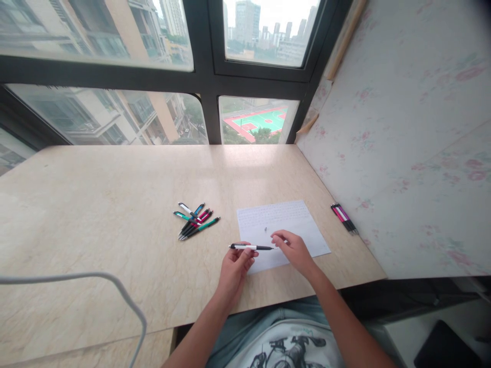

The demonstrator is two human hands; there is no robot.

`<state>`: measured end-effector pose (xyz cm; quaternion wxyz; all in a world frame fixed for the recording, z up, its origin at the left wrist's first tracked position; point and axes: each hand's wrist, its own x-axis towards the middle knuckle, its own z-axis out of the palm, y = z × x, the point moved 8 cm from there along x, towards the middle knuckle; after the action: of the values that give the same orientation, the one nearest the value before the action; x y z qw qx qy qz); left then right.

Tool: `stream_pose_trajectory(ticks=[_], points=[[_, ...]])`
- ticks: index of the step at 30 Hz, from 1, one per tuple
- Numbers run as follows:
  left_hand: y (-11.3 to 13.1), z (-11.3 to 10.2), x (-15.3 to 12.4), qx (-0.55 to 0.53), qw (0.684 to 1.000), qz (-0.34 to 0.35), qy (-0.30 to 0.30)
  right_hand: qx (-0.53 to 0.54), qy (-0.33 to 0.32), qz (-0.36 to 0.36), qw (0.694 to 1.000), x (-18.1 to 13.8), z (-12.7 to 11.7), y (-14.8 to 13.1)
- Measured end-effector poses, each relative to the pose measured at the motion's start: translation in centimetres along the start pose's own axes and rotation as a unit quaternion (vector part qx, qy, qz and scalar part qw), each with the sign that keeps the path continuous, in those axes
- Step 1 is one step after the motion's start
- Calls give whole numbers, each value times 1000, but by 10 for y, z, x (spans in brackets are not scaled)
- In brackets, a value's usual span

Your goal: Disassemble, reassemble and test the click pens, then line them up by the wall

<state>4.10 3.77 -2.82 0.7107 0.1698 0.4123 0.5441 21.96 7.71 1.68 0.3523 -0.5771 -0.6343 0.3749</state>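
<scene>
A black and white pen (251, 247) lies level just above a white sheet of paper (303, 225) on the beige marble table (115, 214). My left hand (235, 268) pinches the pen's barrel at its left part. My right hand (293, 249) pinches the pen's right tip with thumb and forefinger. A tiny dark part (265, 229) rests on the paper beyond the pen. A loose pile of several pens (194, 220), teal, blue, pink and white, sits to the left of the paper.
A few pink and black pens (344, 218) lie at the table's right edge against the flowered wall (402, 143). A window with dark frames (207, 76) runs along the far edge. A white cable (95, 278) arcs over the near left.
</scene>
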Motion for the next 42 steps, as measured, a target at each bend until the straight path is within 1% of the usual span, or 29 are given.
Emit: stream_pose_trajectory(ticks=[2, 3, 6, 9, 11, 12, 14, 16, 19, 22, 25, 31, 36, 42], points=[[0, -1, 1, -4, 1000, 4, 0, -86, 35, -24, 995, 12, -3, 1], [0, -1, 1, -4, 1000, 6, -1, -124, 42, -34, 991, 18, -2, 0], [0, -1, 2, -3, 1000, 11, -6, -205, 32, -60, 976, 31, 10, -4], [2, -2, 2, -3, 1000, 14, -4, -243, 20, -72, 967, 36, 19, -8], [3, -3, 3, -6, 1000, 15, 0, -221, 23, -69, 973, 33, 20, -8], [3, -3, 4, -10, 1000, 16, 2, -191, 28, -64, 979, 30, 18, -8], [4, -4, 5, -19, 1000, 19, 7, -103, 35, -37, 993, 21, 13, -3], [6, -5, 5, -27, 999, 21, 12, 1, 31, 10, 999, 12, 9, 6], [7, -8, 6, -35, 999, 23, 23, 141, 15, 79, 987, -2, 6, 16], [7, -9, 6, -38, 999, 23, 31, 216, 16, 97, 971, -11, 5, 15], [7, -10, 6, -36, 998, 24, 34, 218, 14, 90, 972, -13, 6, 10], [5, -5, 3, -24, 999, 17, 20, 135, 4, 62, 989, -12, 14, 1], [4, -3, 1, -17, 1000, 13, 14, 77, 18, 28, 996, -14, 11, -10], [6, 1, 0, -1, 1000, 16, 8, 40, 10, 14, 999, -17, 9, -16]])
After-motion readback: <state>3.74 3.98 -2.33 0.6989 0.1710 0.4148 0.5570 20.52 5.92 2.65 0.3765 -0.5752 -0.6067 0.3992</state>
